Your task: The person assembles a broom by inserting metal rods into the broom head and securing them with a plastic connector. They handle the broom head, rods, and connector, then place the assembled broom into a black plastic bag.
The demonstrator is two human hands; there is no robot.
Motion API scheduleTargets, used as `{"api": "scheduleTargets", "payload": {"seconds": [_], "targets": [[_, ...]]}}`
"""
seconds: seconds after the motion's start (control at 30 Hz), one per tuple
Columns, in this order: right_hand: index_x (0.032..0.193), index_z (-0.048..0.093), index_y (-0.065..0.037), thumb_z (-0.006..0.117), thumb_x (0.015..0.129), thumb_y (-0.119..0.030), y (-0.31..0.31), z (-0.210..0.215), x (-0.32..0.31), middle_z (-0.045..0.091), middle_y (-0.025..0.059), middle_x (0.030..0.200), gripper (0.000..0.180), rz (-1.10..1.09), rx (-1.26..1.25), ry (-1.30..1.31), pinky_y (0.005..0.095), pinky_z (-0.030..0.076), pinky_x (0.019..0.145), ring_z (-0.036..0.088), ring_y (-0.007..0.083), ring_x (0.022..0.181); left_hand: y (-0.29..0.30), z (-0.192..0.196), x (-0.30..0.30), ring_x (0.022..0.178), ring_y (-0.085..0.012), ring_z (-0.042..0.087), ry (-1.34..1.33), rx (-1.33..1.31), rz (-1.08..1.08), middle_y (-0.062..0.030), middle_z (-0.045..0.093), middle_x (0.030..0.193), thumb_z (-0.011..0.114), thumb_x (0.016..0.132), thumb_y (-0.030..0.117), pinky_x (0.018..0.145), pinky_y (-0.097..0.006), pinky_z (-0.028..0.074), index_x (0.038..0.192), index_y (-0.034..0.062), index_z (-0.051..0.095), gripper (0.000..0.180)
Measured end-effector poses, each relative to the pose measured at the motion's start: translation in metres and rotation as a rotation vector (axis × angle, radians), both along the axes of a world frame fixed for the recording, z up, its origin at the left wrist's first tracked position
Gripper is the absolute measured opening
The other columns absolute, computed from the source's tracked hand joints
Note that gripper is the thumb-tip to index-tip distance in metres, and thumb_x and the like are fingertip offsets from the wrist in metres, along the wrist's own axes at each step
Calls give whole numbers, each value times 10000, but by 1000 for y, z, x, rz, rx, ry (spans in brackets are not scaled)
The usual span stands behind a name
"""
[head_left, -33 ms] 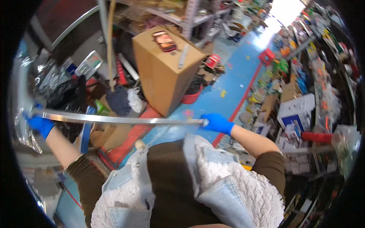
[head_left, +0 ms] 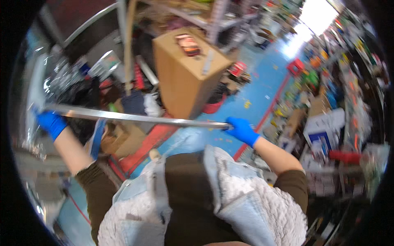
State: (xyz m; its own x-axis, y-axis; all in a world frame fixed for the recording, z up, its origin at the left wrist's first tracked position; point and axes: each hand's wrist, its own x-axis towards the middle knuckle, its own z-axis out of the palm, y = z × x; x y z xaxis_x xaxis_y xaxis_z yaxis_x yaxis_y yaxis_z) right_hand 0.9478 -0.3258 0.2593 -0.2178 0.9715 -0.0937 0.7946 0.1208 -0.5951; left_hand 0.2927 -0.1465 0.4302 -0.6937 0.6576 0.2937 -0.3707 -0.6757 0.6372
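Observation:
A long, narrow metal bar [head_left: 143,118], silvery and slightly blurred, stretches across in front of me at about waist height. My left hand [head_left: 51,124], in a blue glove, is closed round its left end, beside clear plastic wrap [head_left: 39,135]. At the bar's other end, my right hand [head_left: 243,131], gloved in blue too, grips it over the blue floor. Just beyond the bar stands a tall cardboard box [head_left: 176,86] with a phone-like item [head_left: 188,44] with a bright screen and a flat strip [head_left: 208,62] on top.
Black bags [head_left: 78,92], a wooden pole [head_left: 129,49] and flattened cardboard [head_left: 123,141] crowd the left. A blue walkway [head_left: 246,102] with a red line [head_left: 266,112] runs away toward bright light. Piled goods line the right, among them a white carton [head_left: 324,127] and a red roll-like object [head_left: 344,156].
The whole view has shifted slightly, with the box and shelves now further right. Both hands, still on the bar, appear a little higher and further right.

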Motion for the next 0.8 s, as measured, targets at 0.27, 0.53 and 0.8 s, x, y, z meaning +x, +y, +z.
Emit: {"api": "scheduleTargets", "payload": {"seconds": [0.27,0.53,0.8], "targets": [[818,629,-31,685,732,-443,-14,-2,-45,611,216,703,424,8,-99,-176,405,466,548,614,366,645,17,-16,63,1043,-279,546,-230,222,-13,-145,575,1139,541,851,203,939,-389,418,1176,-16,510,394],[920,635,-33,683,760,-421,-46,-55,-24,640,176,794,423,184,-338,63,357,480,641,626,298,687,1,-23,65,1046,-321,554,-360,259,-131,-153,546,1183,583,830,272,901,-444,476,1211,19,472,471],[978,626,-86,591,800,-479,-51,-29,-39,622,188,860,433,142,-272,-20,399,478,695,616,337,786,-5,-25,60,1070,-276,501,210,-126,-28,-150,516,1190,427,919,353,937,-403,401,1232,5,466,469]]}}
